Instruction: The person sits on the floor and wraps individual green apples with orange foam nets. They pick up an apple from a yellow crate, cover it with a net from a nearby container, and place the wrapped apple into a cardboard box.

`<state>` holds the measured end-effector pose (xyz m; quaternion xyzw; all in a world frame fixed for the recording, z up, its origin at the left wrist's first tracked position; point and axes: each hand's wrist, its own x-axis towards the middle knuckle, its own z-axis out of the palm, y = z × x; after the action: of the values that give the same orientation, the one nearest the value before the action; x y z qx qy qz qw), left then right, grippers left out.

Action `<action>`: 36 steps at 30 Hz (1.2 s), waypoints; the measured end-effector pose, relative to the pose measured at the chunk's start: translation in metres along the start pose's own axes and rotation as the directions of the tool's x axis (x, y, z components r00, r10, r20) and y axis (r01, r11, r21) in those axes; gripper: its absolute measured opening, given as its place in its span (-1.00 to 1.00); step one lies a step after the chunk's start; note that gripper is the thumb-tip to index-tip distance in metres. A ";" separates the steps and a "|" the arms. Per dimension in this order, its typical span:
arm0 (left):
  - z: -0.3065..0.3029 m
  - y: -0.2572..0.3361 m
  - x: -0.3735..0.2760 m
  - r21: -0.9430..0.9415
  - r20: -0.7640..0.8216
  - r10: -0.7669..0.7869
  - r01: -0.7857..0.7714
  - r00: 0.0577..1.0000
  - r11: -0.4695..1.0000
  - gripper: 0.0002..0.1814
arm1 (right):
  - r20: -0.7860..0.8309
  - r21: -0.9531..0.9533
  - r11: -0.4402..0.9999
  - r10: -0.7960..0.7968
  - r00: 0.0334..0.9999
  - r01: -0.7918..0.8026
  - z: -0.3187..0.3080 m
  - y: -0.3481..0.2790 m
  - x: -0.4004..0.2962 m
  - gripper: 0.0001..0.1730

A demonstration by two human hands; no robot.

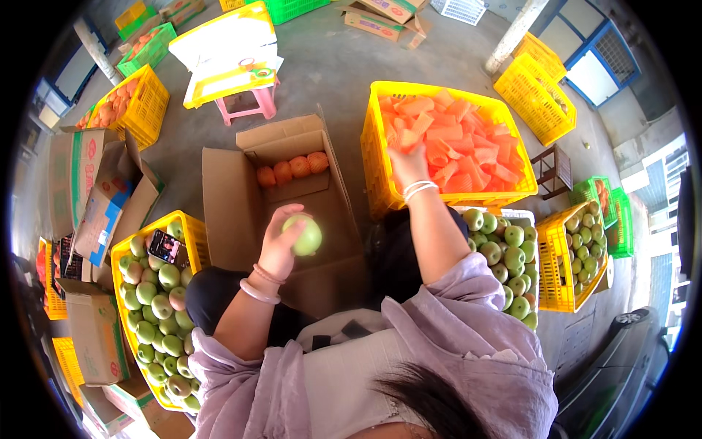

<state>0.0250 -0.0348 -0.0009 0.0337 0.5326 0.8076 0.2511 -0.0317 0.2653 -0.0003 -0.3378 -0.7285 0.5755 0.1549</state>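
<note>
My left hand (pixel 283 233) holds a pale green apple (pixel 306 236) above an open cardboard box (pixel 307 280). A row of several apples in orange foam nets (pixel 290 169) lies along the box's far end. My right hand (pixel 408 164) reaches over the near left edge of a yellow plastic crate (pixel 375 181) heaped with orange foam net sleeves (pixel 455 134). Its fingertips touch the sleeves and are partly hidden, so whether they grip one is unclear.
At my left, a yellow crate of green apples (pixel 159 324) carries a phone (pixel 168 247). More green apples (pixel 507 252) fill a container at my right. A pink stool (pixel 249 104) bears a yellow-rimmed tray with tape rolls (pixel 247 63). Cardboard boxes (pixel 93 329) lie at far left.
</note>
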 end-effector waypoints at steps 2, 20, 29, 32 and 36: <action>0.002 0.001 0.007 -0.014 0.012 -0.031 0.031 0.999 0.999 -0.60 | -0.230 -0.331 0.939 -0.178 0.957 0.095 -0.029 0.042 0.046 0.09; 0.002 -0.008 0.036 0.012 -0.136 -0.105 0.107 0.985 0.994 -0.67 | 0.079 0.722 -0.063 -0.982 -0.173 0.689 -0.034 -0.177 -0.280 -0.69; 0.004 0.002 0.028 -0.064 -0.117 -0.089 0.082 0.989 0.995 -0.64 | -0.298 0.540 -0.292 -0.943 -0.146 0.790 0.015 -0.194 -0.317 -0.32; 0.001 0.002 0.028 -0.109 -0.108 -0.083 0.071 0.991 0.991 -0.67 | -0.232 0.560 -0.136 -0.973 -0.003 0.817 0.008 -0.197 -0.321 -0.53; 0.010 0.006 0.029 -0.094 -0.081 -0.048 0.041 0.996 0.995 -0.66 | -0.148 0.773 -0.111 -0.989 0.007 0.625 0.007 -0.179 -0.327 -0.76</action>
<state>0.0004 -0.0149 0.0027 -0.0234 0.5052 0.8262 0.2480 0.1444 0.0211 0.2201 0.4729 -0.5057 0.5972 0.4049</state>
